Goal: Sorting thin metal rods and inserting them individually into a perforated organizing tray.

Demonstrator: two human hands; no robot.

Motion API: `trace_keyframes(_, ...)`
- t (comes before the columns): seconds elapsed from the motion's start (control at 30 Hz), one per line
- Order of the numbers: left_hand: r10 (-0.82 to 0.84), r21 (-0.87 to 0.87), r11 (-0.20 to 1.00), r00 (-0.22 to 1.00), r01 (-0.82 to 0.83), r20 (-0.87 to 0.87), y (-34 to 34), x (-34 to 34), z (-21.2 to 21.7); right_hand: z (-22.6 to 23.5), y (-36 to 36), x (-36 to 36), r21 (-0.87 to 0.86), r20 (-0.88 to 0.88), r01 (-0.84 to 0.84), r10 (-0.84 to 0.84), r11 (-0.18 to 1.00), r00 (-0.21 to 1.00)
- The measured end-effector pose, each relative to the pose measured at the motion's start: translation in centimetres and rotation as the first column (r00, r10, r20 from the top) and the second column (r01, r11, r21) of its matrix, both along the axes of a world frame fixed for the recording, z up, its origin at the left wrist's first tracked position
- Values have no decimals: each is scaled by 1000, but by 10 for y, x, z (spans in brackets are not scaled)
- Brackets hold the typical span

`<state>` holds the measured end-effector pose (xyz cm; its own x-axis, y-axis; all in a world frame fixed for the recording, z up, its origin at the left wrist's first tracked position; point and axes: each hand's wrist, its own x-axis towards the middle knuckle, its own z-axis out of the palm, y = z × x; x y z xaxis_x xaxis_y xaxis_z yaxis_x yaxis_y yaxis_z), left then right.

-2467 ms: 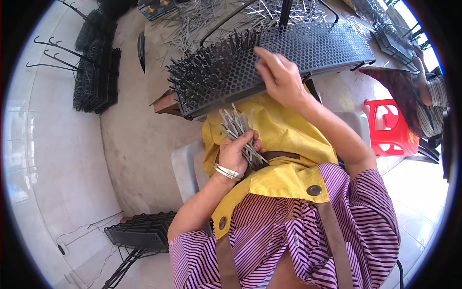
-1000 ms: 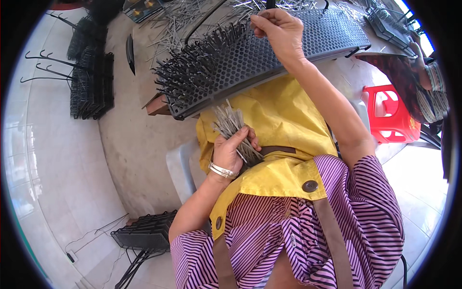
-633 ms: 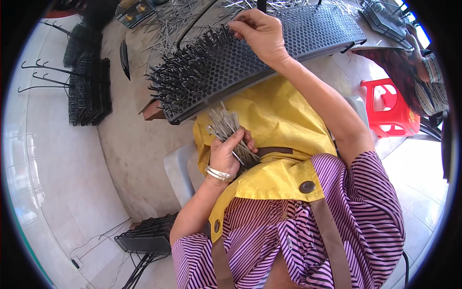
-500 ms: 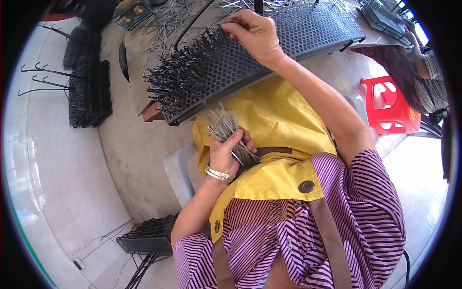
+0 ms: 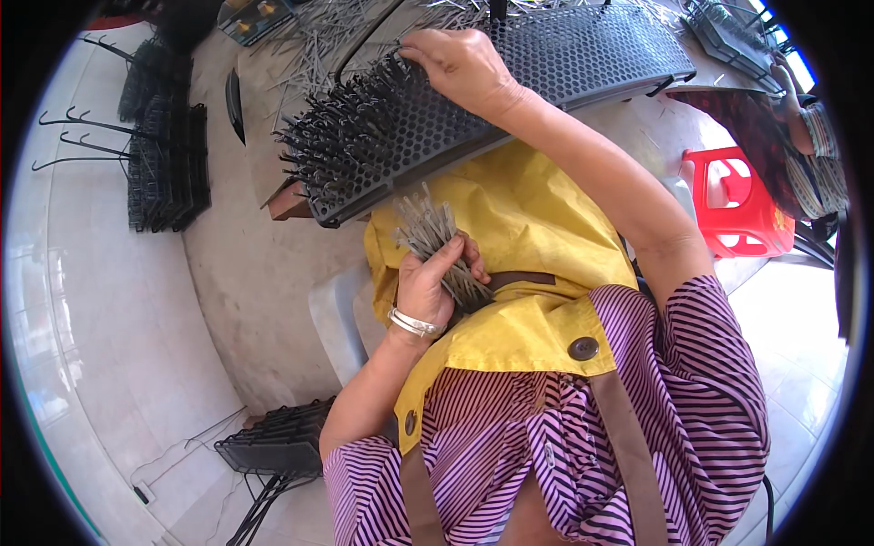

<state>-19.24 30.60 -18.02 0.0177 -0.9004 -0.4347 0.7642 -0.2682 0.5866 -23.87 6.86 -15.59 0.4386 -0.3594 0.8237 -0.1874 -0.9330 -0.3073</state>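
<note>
My left hand (image 5: 426, 289) is closed round a bundle of thin grey strips (image 5: 426, 227), held upright before the yellow apron (image 5: 519, 214). Above it, a long black perforated rack (image 5: 583, 56) lies slanted across the work surface. Dark, hooked-looking pieces (image 5: 350, 127) stand packed in the holes of its left part; the right part shows bare holes. My right hand (image 5: 462, 71) reaches over the rack with thumb and forefinger pinched at the upper edge of the packed pieces. Whatever sits between those fingertips is too small to make out.
Loose grey strips (image 5: 319, 45) lie scattered behind the rack. Stacked black racks with long hooks (image 5: 168, 164) stand at the left, and another black rack (image 5: 278, 441) is at lower left. A red plastic stool (image 5: 742, 205) and another person's arm (image 5: 801, 136) are at the right.
My right hand has moved a little left and down along the edge of the packed pieces, still pinched. The left hand with its bundle has hardly moved.
</note>
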Motion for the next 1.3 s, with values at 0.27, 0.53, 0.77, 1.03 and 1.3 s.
trace_keyframes(0.27,-14,5,1000,1000,14,-8,-3,-2,4,3,23,-15,127,-276,136,-97,982,956)
trace_keyframes(0.53,-25,-22,999,999,25,-23,-2,-1,1,10,106,-66,920,-165,-63,527,388,834)
trace_keyframes(0.77,19,-2,1000,994,-19,109,-4,-4,9,9,106,-71,998,65,-67,307,-4,949)
trace_keyframes(1.03,63,42,997,988,-70,140,-3,-6,12,-4,113,-74,974,223,-207,210,-94,952)
trace_keyframes(1.3,33,19,999,996,-35,84,-5,-3,9,-2,116,-75,964,251,-232,153,-132,956)
